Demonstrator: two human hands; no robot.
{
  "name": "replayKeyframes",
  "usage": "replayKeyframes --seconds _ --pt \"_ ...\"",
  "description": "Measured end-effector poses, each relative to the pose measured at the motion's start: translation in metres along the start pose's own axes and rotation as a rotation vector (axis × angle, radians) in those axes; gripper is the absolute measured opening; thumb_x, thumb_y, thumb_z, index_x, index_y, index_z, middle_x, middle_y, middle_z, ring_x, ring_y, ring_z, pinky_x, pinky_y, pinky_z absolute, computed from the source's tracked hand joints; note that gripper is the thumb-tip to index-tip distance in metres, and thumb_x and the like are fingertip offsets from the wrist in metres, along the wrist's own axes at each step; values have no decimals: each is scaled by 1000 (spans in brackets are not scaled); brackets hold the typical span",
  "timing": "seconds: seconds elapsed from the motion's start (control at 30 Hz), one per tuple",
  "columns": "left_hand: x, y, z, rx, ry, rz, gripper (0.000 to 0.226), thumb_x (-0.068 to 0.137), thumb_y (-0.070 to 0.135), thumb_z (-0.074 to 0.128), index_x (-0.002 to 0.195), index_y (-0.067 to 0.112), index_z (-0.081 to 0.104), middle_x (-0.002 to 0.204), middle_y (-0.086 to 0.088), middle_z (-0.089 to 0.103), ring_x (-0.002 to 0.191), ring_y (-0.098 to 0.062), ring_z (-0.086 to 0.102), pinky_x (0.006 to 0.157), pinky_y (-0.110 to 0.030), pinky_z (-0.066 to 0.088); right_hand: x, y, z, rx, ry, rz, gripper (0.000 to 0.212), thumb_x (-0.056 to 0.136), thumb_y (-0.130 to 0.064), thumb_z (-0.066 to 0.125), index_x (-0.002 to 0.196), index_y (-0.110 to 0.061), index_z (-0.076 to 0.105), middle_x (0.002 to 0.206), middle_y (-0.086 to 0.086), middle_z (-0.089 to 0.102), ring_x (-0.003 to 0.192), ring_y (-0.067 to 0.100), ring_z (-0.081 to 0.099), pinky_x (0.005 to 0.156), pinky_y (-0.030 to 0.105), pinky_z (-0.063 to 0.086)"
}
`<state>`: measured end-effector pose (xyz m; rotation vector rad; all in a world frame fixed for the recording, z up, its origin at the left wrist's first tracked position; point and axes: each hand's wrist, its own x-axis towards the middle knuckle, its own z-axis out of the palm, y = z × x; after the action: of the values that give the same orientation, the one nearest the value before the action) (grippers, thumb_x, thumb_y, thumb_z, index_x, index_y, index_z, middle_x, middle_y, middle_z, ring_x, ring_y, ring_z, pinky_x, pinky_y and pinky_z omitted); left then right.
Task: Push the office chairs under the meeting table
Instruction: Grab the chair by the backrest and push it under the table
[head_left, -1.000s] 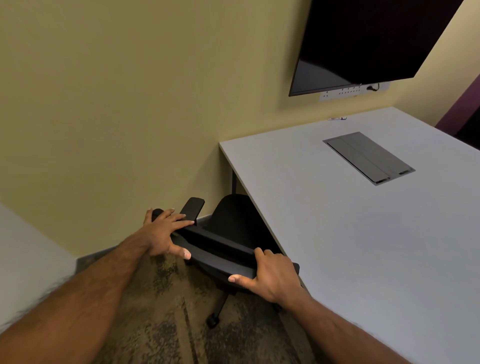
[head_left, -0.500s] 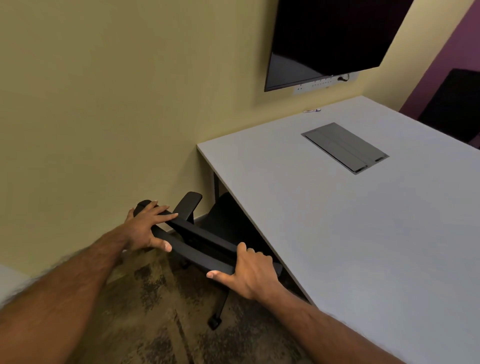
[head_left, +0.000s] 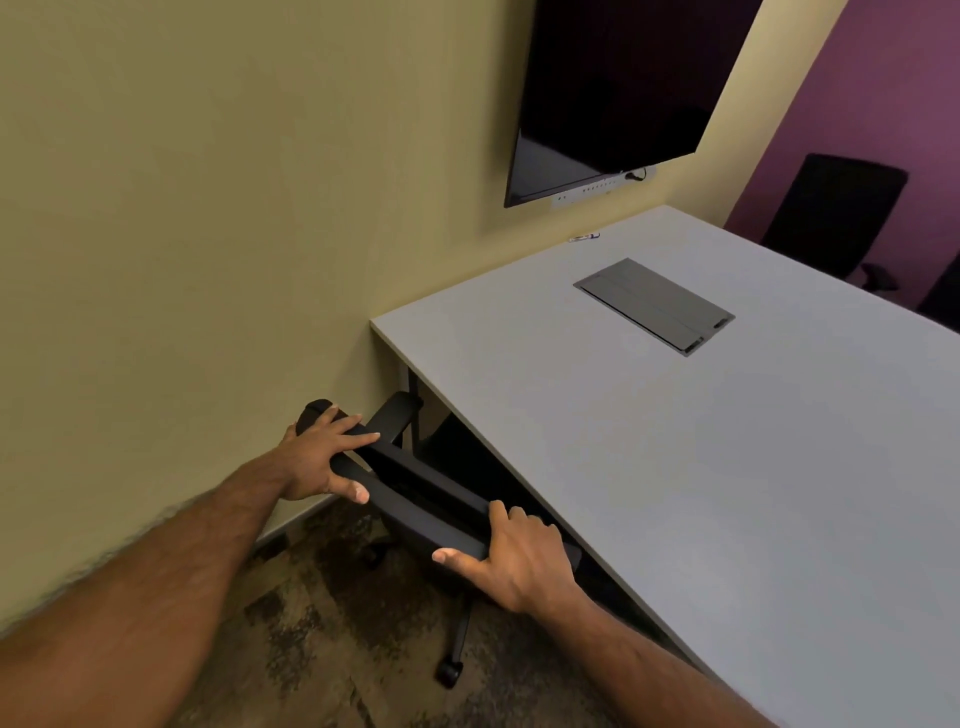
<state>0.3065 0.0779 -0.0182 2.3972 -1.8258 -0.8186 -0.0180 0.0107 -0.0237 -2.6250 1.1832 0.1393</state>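
Gripping the top edge of one black office chair (head_left: 415, 488), two bare hands hold its backrest from behind: the left hand (head_left: 322, 457) is wrapped over the far left end of the edge, fingers on top and thumb beneath, and the right hand (head_left: 514, 558) is clasped over the near right end in the same manner. This chair stands at the left long side of the single white meeting table (head_left: 701, 467), its seat partly hidden beneath the tabletop and its backrest just beside the table edge; one armrest (head_left: 395, 415) shows near the table's far left corner, close to the table leg, and one caster (head_left: 449, 674) rests on the mottled brown carpet (head_left: 322, 649). One grey cable hatch (head_left: 654, 305) is set flush in the tabletop. One dark wall-mounted screen (head_left: 623, 88) hangs on the beige wall (head_left: 208, 208) beyond the table's far end. A second black chair (head_left: 831, 218) stands at the far right side of the table, against a purple wall (head_left: 883, 93); a dark shape at the right frame edge may be a further chair, but this cannot be determined.
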Motion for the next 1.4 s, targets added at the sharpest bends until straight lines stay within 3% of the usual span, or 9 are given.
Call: replayKeyframes --seconds 0.37,0.67,0.73,0.87,1.03,1.2,1.4 --pt "36 -13 -18 -55 -22 72 100 78 67 70 157 39 16 168 7 -9 151 -18 -24 117 -68 -1 29 -15 -1 47 110 108 118 59 -107 18 132 -21 52 109 -2 64 95 18 61 83 38 53" --pt "66 -3 -40 -10 -90 51 99 85 65 64 159 34 7 167 3 -16 151 -21 -22 120 -64 -2 55 -14 -12 97 90 130 105 62 -105 23 119 -23 55 106 -2 65 91 18 60 82 38 55" --pt "75 1 -38 27 -121 8 109 80 76 60 159 34 -1 165 2 -23 149 -24 -28 120 -64 -5 59 -12 -13 100 95 129 104 62 -105 24 120 -24 54 107 -2 64 91 18 60 82 38 55" --pt "86 12 -30 63 -86 -63 138 48 104 43 158 37 -8 163 2 -28 145 -29 -36 116 -64 -12 68 -5 -12 102 110 143 105 61 -105 22 119 -24 54 107 -2 64 91 18 59 80 37 53" --pt "98 4 -34 121 -25 -99 133 51 102 48 157 41 -7 164 2 -27 145 -30 -36 116 -68 -11 79 -15 -10 131 95 157 101 66 -101 26 122 -23 53 112 0 62 96 20 59 85 40 53" --pt "114 -9 -43 156 -19 -73 150 29 111 31 157 43 -6 164 1 -27 147 -31 -33 117 -69 -7 89 -27 -12 105 57 187 99 71 -97 29 125 -17 51 116 5 61 102 24 59 88 44 53" --pt "137 -21 -56 152 -7 -16 150 28 112 31 157 43 -4 165 2 -25 148 -29 -31 117 -68 -7 107 -39 -15 115 59 237 99 72 -96 30 125 -15 51 118 7 62 104 27 60 90 46 53"
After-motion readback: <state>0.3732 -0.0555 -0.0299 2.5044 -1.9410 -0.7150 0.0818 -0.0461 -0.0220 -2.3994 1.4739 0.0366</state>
